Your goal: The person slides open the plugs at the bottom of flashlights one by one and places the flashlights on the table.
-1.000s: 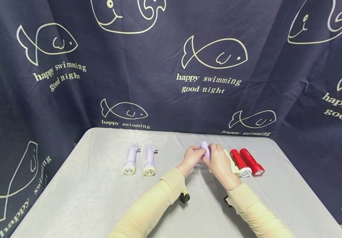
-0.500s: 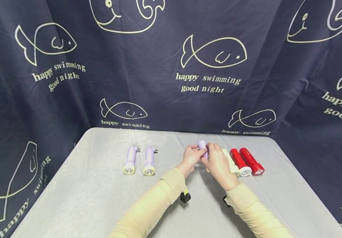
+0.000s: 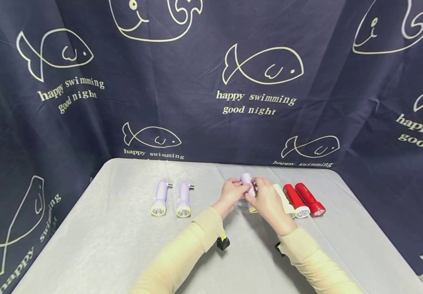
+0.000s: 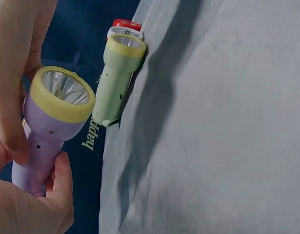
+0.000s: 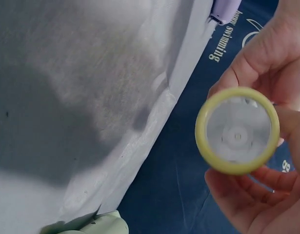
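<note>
Both hands hold one purple flashlight with a yellow rim (image 3: 246, 179) over the table, right of centre. My left hand (image 3: 231, 194) pinches its body between thumb and fingers. From the other side, my right hand (image 3: 268, 200) grips it too and covers part of it in the head view. Its clear lens (image 5: 237, 131) faces the camera in the right wrist view. A dark gap shows on its side beside the right fingers. Just right of the hands lies a pale green flashlight (image 4: 115, 75) with a yellow rim, partly hidden in the head view.
Farther right lie a red flashlight with a white rim (image 3: 295, 195) and an all-red flashlight (image 3: 309, 199). Two purple flashlights, one outer (image 3: 161, 197) and one inner (image 3: 184, 199), lie on the left, plug prongs out. A dark blue fish-print curtain (image 3: 196, 102) hangs behind the grey table (image 3: 104, 245).
Both hands have shifted slightly left with the purple flashlight. Its yellow rim and a dark gap on its side have come into sight by the right hand. The flashlights on the table stay put.
</note>
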`<state>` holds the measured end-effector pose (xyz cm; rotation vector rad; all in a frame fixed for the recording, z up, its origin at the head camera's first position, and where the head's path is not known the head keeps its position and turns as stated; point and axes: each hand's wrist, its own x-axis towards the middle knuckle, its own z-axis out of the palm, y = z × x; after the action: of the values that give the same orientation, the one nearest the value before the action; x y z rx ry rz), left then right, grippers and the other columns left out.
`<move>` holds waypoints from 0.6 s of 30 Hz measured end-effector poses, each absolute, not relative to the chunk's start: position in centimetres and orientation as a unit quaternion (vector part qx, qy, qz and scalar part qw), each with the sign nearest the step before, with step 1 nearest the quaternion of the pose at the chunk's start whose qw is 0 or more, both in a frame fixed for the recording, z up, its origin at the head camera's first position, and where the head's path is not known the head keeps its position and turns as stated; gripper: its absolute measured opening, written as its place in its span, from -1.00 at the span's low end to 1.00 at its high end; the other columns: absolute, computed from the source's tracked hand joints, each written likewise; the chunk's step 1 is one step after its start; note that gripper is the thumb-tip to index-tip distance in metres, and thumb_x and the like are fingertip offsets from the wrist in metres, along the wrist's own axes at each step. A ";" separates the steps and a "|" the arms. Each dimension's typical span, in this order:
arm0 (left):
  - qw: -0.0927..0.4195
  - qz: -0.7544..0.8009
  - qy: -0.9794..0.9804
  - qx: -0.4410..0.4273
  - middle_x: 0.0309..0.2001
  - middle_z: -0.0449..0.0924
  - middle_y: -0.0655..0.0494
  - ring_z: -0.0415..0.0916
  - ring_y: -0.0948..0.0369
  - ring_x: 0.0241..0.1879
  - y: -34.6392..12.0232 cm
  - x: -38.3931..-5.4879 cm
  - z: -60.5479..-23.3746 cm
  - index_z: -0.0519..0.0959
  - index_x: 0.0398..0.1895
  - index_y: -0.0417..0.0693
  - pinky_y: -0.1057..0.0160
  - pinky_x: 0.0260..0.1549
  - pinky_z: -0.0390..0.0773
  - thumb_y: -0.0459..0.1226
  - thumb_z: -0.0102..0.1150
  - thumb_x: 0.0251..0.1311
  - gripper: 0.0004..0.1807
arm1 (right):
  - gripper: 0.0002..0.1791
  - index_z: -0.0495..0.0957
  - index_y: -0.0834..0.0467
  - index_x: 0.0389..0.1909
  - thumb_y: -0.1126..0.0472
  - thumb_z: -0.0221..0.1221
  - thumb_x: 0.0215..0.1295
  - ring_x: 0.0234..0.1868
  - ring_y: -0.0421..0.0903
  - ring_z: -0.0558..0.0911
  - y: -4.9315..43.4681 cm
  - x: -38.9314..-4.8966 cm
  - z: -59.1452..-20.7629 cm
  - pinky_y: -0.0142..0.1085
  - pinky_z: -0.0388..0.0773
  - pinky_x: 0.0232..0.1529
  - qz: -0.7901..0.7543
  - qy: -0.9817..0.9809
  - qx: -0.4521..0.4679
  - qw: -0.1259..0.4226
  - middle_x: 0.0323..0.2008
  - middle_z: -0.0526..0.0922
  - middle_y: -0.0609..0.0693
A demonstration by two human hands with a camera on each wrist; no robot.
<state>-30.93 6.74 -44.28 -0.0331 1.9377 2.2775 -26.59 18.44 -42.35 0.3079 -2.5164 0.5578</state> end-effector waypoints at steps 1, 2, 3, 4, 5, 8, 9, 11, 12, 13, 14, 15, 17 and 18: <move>0.078 0.759 0.646 -0.009 -0.21 0.60 -0.18 0.64 0.15 -0.39 6.5 -31.0 -44.2 0.36 0.01 -0.39 0.28 -0.36 0.66 -0.37 0.32 0.00 -0.48 | -0.54 0.52 0.32 -0.16 0.22 0.39 -0.10 -0.32 0.09 0.58 18.5 -26.7 -42.3 -0.04 0.57 -0.39 0.222 -0.930 0.122 0.265 -0.31 0.57 0.18; 0.081 0.759 0.647 -0.008 -0.20 0.60 -0.18 0.64 0.14 -0.39 6.3 -31.1 -44.1 0.36 0.02 -0.39 0.28 -0.35 0.66 -0.38 0.32 0.01 -0.48 | -0.58 0.53 0.32 -0.17 0.24 0.37 -0.07 -0.33 0.07 0.59 18.5 -26.8 -42.3 -0.07 0.59 -0.38 0.240 -0.926 0.129 0.260 -0.32 0.58 0.17; 0.084 0.757 0.647 -0.006 -0.19 0.60 -0.19 0.64 0.14 -0.39 6.0 -31.1 -44.0 0.35 0.04 -0.39 0.27 -0.35 0.67 -0.38 0.31 0.02 -0.48 | -0.62 0.53 0.33 -0.18 0.25 0.35 -0.03 -0.34 0.05 0.59 18.6 -26.9 -42.2 -0.10 0.60 -0.37 0.261 -0.922 0.135 0.253 -0.33 0.58 0.17; 0.086 0.756 0.649 -0.003 -0.18 0.59 -0.19 0.64 0.14 -0.39 5.8 -31.2 -43.9 0.35 0.04 -0.39 0.26 -0.35 0.67 -0.38 0.30 0.02 -0.48 | -0.66 0.54 0.33 -0.19 0.27 0.33 0.01 -0.34 0.04 0.61 18.7 -27.0 -42.1 -0.13 0.62 -0.35 0.285 -0.916 0.140 0.245 -0.34 0.59 0.16; 0.090 0.755 0.649 -0.003 -0.17 0.59 -0.19 0.64 0.14 -0.39 5.5 -31.3 -43.7 0.35 0.05 -0.38 0.26 -0.35 0.67 -0.38 0.30 0.03 -0.48 | -0.69 0.54 0.33 -0.19 0.29 0.31 0.04 -0.34 0.03 0.62 18.8 -27.1 -42.1 -0.15 0.63 -0.34 0.310 -0.910 0.143 0.236 -0.35 0.60 0.16; 0.098 0.750 0.654 0.004 -0.16 0.57 -0.16 0.62 0.16 -0.37 4.9 -31.5 -43.2 0.35 0.06 -0.36 0.25 -0.33 0.66 -0.38 0.30 0.04 -0.48 | -0.77 0.56 0.31 -0.20 0.31 0.27 0.12 -0.34 0.00 0.65 19.0 -27.3 -41.8 -0.18 0.66 -0.32 0.368 -0.894 0.139 0.216 -0.36 0.64 0.13; 0.100 0.749 0.655 0.006 -0.16 0.57 -0.15 0.61 0.16 -0.36 4.7 -31.6 -43.1 0.35 0.06 -0.36 0.25 -0.33 0.66 -0.38 0.30 0.04 -0.48 | -0.79 0.57 0.30 -0.20 0.31 0.26 0.14 -0.32 0.00 0.66 19.1 -27.4 -41.7 -0.19 0.66 -0.31 0.380 -0.890 0.137 0.211 -0.36 0.65 0.12; 0.102 0.745 0.659 0.012 -0.17 0.55 -0.14 0.60 0.16 -0.34 4.4 -31.5 -42.8 0.34 0.07 -0.36 0.25 -0.32 0.66 -0.38 0.30 0.04 -0.48 | -0.79 0.58 0.29 -0.19 0.30 0.26 0.15 -0.31 -0.01 0.67 19.2 -27.4 -41.5 -0.20 0.66 -0.28 0.391 -0.887 0.135 0.205 -0.36 0.66 0.11; 0.102 0.743 0.661 0.015 -0.17 0.54 -0.13 0.59 0.16 -0.33 4.2 -31.5 -42.7 0.34 0.07 -0.36 0.25 -0.32 0.66 -0.38 0.30 0.05 -0.47 | -0.79 0.58 0.28 -0.19 0.30 0.26 0.16 -0.30 -0.02 0.67 19.2 -27.4 -41.5 -0.21 0.65 -0.27 0.394 -0.886 0.134 0.202 -0.36 0.67 0.10; 0.103 0.741 0.664 0.017 -0.17 0.54 -0.12 0.58 0.16 -0.32 4.1 -31.5 -42.6 0.35 0.07 -0.36 0.25 -0.32 0.66 -0.38 0.31 0.04 -0.47 | -0.78 0.59 0.28 -0.18 0.29 0.26 0.16 -0.30 -0.02 0.68 19.2 -27.4 -41.4 -0.21 0.65 -0.26 0.397 -0.886 0.133 0.199 -0.35 0.67 0.10; 0.105 0.738 0.667 0.019 -0.16 0.53 -0.12 0.57 0.16 -0.31 3.9 -31.5 -42.5 0.35 0.08 -0.36 0.25 -0.32 0.66 -0.38 0.31 0.04 -0.47 | -0.78 0.59 0.28 -0.17 0.29 0.26 0.16 -0.29 -0.02 0.68 19.2 -27.4 -41.4 -0.22 0.64 -0.25 0.400 -0.886 0.132 0.195 -0.35 0.68 0.10; 0.106 0.736 0.669 0.021 -0.16 0.52 -0.12 0.57 0.16 -0.31 3.8 -31.4 -42.4 0.35 0.08 -0.36 0.25 -0.32 0.66 -0.38 0.31 0.04 -0.47 | -0.77 0.59 0.28 -0.16 0.29 0.26 0.17 -0.29 -0.02 0.68 19.2 -27.4 -41.4 -0.23 0.64 -0.24 0.403 -0.885 0.130 0.192 -0.34 0.68 0.10; 0.109 0.733 0.671 0.024 -0.15 0.52 -0.11 0.55 0.17 -0.31 3.5 -31.4 -42.3 0.35 0.08 -0.35 0.26 -0.32 0.66 -0.37 0.32 0.03 -0.46 | -0.77 0.58 0.28 -0.15 0.29 0.25 0.19 -0.29 -0.02 0.67 19.2 -27.4 -41.4 -0.30 0.63 -0.27 0.422 -0.880 0.125 0.178 -0.33 0.67 0.12; 0.110 0.732 0.672 0.025 -0.15 0.52 -0.11 0.55 0.17 -0.31 3.4 -31.3 -42.2 0.36 0.07 -0.35 0.26 -0.32 0.66 -0.38 0.31 0.03 -0.47 | -0.78 0.58 0.29 -0.14 0.29 0.23 0.20 -0.28 -0.01 0.67 19.2 -27.4 -41.4 -0.33 0.63 -0.28 0.434 -0.876 0.122 0.170 -0.32 0.67 0.14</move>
<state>-31.32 3.36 -42.21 0.0748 1.9756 2.1518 -27.44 19.23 -41.44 0.3468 -2.4901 1.2346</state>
